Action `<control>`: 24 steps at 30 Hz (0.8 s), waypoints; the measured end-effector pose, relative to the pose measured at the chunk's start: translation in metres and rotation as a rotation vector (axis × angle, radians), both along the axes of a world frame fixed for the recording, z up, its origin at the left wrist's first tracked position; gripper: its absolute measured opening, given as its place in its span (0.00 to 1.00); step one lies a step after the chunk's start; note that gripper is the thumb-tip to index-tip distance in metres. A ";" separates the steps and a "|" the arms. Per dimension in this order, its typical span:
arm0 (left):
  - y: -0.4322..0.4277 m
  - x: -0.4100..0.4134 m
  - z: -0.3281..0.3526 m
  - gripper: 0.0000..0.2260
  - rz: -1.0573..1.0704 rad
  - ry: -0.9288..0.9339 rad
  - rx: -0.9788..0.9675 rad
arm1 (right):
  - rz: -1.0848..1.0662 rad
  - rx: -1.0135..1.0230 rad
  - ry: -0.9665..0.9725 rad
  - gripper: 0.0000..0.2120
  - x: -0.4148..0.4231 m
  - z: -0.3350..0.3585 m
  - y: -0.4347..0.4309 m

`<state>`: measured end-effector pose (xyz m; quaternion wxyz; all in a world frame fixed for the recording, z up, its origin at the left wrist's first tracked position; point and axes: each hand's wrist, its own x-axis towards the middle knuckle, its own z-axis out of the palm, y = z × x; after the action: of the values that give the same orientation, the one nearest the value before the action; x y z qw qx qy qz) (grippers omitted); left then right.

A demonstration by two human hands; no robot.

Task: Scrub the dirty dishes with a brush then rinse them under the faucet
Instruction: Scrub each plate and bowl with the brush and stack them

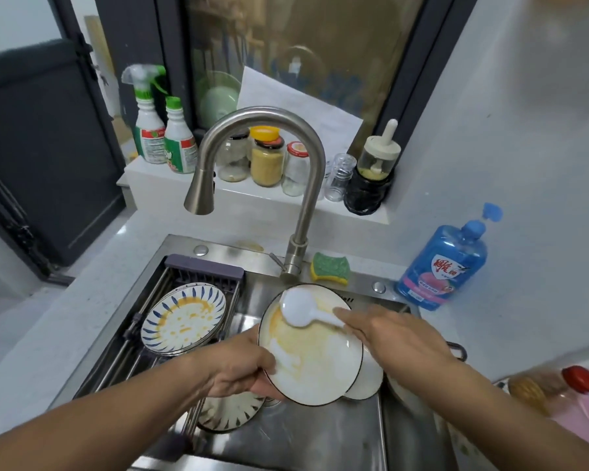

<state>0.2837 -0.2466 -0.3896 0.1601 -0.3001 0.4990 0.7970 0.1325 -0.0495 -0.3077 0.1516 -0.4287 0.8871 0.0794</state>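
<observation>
The left hand point(242, 372) grips the lower left rim of a white plate point(313, 362) with a dark edge, thumb on the face and fingers curled under it, and holds it tilted over the middle of the sink point(320, 440). The right hand point(388, 334) is closed round the handle of a white brush point(300, 309), forefinger stretched along it; the round brush head presses on the plate's upper left part. Yellow smears cover the plate's upper and left areas, with a pale streak near the thumb.

A second white plate point(369, 379) shows just behind the held plate's right edge. On the drain rack point(204, 266) across the sink's left side lies a stack of blue-patterned plates point(184, 319), the top one smeared yellow. Another patterned plate point(228, 416) lies lower, partly under the left forearm.

The faucet point(306, 185) rises from the sink's back rim, its spout turned left above the rack. A green and yellow sponge point(330, 266) rests just beside its base. A blue soap bottle point(442, 263) stands near the sink's back right corner.
</observation>
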 end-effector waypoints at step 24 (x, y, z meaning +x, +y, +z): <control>0.003 0.004 0.031 0.23 0.129 0.232 -0.047 | -0.188 -0.187 -0.085 0.18 0.019 0.027 -0.001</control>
<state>0.2881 -0.2433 -0.3591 0.0427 -0.2411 0.5126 0.8230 0.1516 -0.0506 -0.2806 0.1551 -0.3589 0.9197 -0.0363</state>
